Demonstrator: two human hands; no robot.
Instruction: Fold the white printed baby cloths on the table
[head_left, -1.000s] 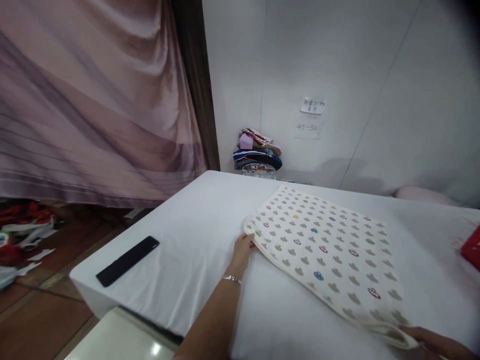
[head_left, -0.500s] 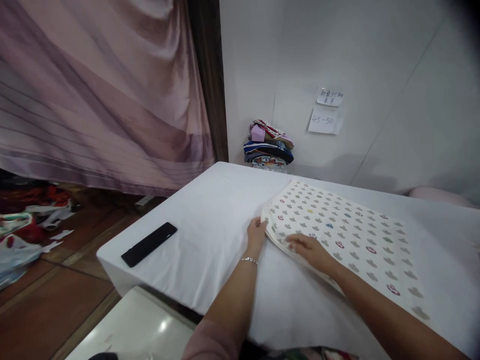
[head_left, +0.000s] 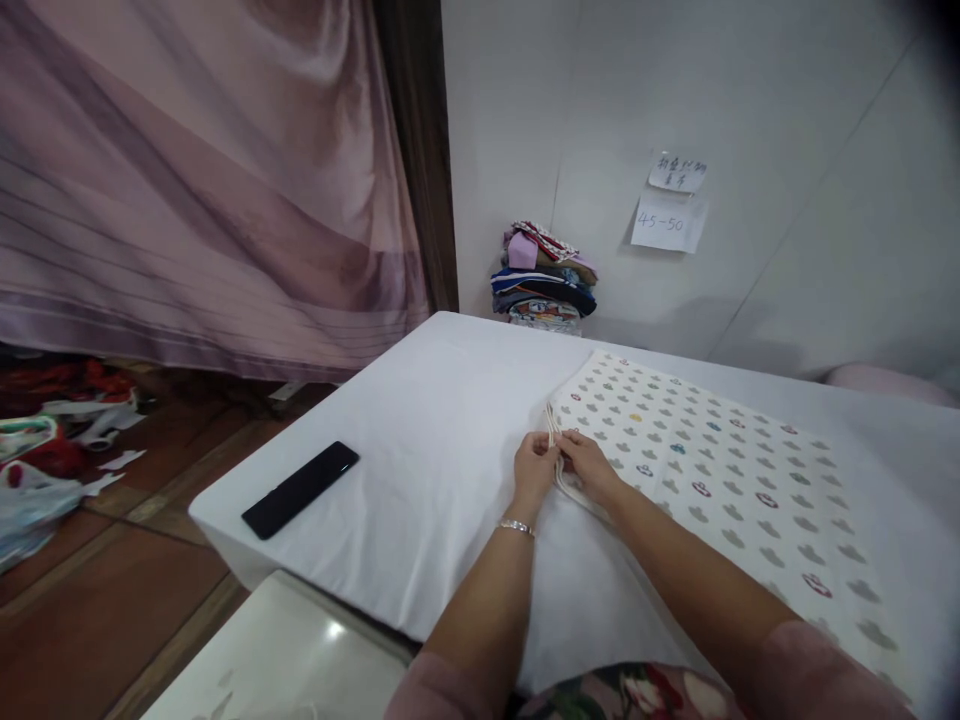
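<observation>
A cream cloth [head_left: 697,460] printed with small grey and coloured shapes lies folded in layers on the white-covered table. My left hand [head_left: 534,465] pinches its near left corner, where the layered edges are slightly raised. Right beside it, my right hand [head_left: 589,465] grips the same corner, fingertips almost touching those of the left. A silver bracelet [head_left: 517,527] is on my left wrist. The fingertips are partly hidden behind the cloth's edge.
A black phone-like slab [head_left: 300,490] lies on the left of the white tablecloth [head_left: 420,420]. Behind the table's far edge rises a stack of folded clothes [head_left: 544,280]. A pink curtain [head_left: 225,180] hangs at left. A pale glossy surface [head_left: 292,650] stands at the near left.
My right hand has moved left from above the cloth to its corner and closed on the edge beside my left hand. The corner's layers are lifted a little. The view has shifted slightly.
</observation>
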